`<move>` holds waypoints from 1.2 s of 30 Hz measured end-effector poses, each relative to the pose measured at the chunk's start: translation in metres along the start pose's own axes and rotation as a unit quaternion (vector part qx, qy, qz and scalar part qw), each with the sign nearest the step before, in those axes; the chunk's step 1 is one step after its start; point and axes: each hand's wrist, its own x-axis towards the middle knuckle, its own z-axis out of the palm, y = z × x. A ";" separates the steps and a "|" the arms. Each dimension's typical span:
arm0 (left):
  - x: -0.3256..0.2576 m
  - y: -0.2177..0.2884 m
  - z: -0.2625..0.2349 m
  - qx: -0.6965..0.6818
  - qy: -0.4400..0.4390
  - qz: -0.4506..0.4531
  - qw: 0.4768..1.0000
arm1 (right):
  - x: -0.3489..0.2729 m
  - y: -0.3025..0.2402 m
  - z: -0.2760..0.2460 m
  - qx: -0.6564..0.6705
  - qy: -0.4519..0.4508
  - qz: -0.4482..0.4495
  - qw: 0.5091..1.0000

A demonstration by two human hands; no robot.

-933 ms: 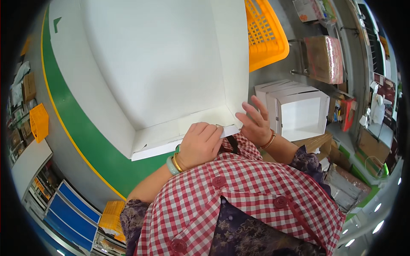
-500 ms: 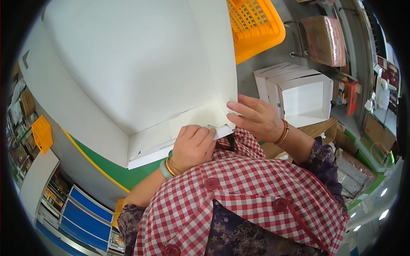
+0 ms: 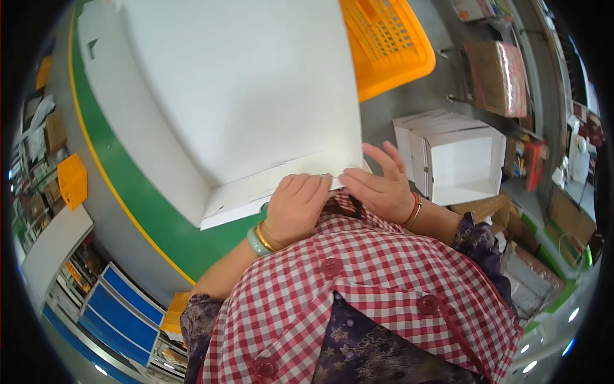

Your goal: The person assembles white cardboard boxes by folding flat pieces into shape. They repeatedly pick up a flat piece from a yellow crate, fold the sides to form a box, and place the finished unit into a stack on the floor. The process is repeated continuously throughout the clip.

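Observation:
A large white cardboard box [image 3: 249, 89], its wide inner face toward me, reaches from my waist to the top of the view. My left hand [image 3: 297, 208] is closed over its near rim, knuckles up, the thumb hidden. Beside it, at the near right corner, my right hand [image 3: 384, 185] touches the rim with its lowest digits while the other fingers stand apart, outside the right wall. A folded strip [image 3: 275, 169] lies along the inside of the near wall. At the left, a long side panel [image 3: 141, 121] of the box has a small notch near its far end.
An orange plastic basket [image 3: 400, 57] stands beyond the box's right side. Farther right are an open white box [image 3: 467, 163] and a film-wrapped brown carton [image 3: 495, 77]. Stocked shelves and blue panels [image 3: 121, 320] line the left. Green floor [image 3: 147, 205] with a yellow line runs beneath.
The box's left side has shifted right in view, showing more green floor. My right hand has moved lower at the corner, its fingers more spread. My left hand still holds the rim.

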 end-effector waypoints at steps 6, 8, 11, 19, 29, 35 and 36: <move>-0.065 -0.042 -0.022 0.100 0.069 -0.126 0.985 | 0.020 0.002 0.024 -0.023 0.015 0.034 0.999; -0.103 -0.052 -0.028 0.171 0.080 -0.171 0.967 | 0.018 0.008 0.026 -0.027 0.008 0.031 0.999; -0.139 -0.066 -0.019 0.210 0.114 -0.190 0.952 | 0.015 0.016 0.031 -0.024 0.000 0.009 1.000; -0.132 -0.079 -0.010 0.201 0.133 -0.164 0.957 | 0.020 0.029 0.036 -0.030 -0.040 -0.063 0.997; -0.118 -0.088 -0.007 0.167 0.129 -0.091 0.973 | 0.048 0.039 0.020 -0.056 -0.207 -0.048 0.976; -0.046 -0.069 0.024 0.094 0.135 0.076 0.983 | 0.145 0.004 0.031 0.180 -0.103 0.094 0.974; -0.028 -0.062 0.029 0.068 0.115 0.074 0.988 | 0.166 -0.006 0.042 0.196 -0.070 0.098 0.973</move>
